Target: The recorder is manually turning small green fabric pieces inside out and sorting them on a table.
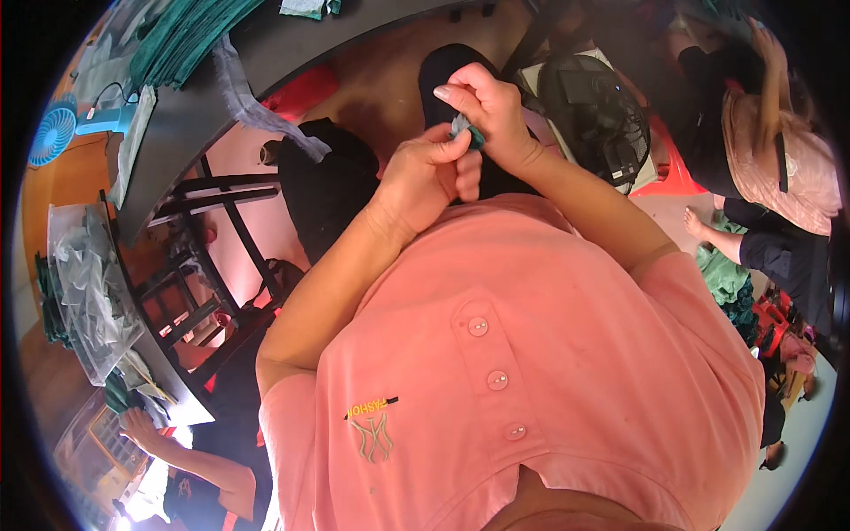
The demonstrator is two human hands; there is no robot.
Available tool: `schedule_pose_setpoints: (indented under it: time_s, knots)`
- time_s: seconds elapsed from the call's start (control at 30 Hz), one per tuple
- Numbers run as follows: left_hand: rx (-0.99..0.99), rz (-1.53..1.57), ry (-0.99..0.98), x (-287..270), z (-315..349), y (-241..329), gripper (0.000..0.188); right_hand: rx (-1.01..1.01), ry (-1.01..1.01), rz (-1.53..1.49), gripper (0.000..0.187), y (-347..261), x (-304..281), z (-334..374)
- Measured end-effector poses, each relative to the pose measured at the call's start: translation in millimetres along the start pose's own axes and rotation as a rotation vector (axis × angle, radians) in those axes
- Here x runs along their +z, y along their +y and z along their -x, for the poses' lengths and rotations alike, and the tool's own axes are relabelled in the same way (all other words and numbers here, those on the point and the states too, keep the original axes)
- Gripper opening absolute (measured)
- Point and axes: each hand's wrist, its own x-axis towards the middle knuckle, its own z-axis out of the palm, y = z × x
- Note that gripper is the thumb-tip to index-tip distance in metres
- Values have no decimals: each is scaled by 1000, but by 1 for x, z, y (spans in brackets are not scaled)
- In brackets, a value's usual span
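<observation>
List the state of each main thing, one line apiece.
Left hand: curled, closed on scrap.
Right hand: curled close by; grip unclear.
Scrap: bunched, held.
Grey strip: draped over table edge.
Green cloths: piled on table.
Fan: running or not, unclear.

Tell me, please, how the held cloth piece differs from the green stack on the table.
The cloth piece is small; the green stack far larger. The piece shows grey and green, the stack mostly green. The left hand holds the piece; the stack lies on the table. Both show green.
</observation>
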Motion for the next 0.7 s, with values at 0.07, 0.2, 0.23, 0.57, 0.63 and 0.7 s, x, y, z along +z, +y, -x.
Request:
schedule_pose_setpoints:
  time_s: [0.07, 0.2, 0.23, 0.57, 0.63, 0.7]
  knots:
    - [-86, 36, 11, 7, 4, -1, 23, -267, -74, 229, 20, 11, -3, -7]
    - [-105, -115, -219, 19, 12, 1, 35, 127, -470, -129, 25, -25, 4, -16]
    - [-124, -199, -268, 24, 14, 3, 38, 149, -514, -174, 25, -22, 13, -17]
    - [61, 21, -297, -5, 24, 11, 49, 191, -317, -258, 22, -12, 52, -17]
    - [108, 59, -307, -6, 26, 16, 49, 117, -220, -319, 18, -14, 31, -23]
    - [159, 121, -357, -10, 28, 19, 49, -9, -158, -381, 12, -38, 6, -25]
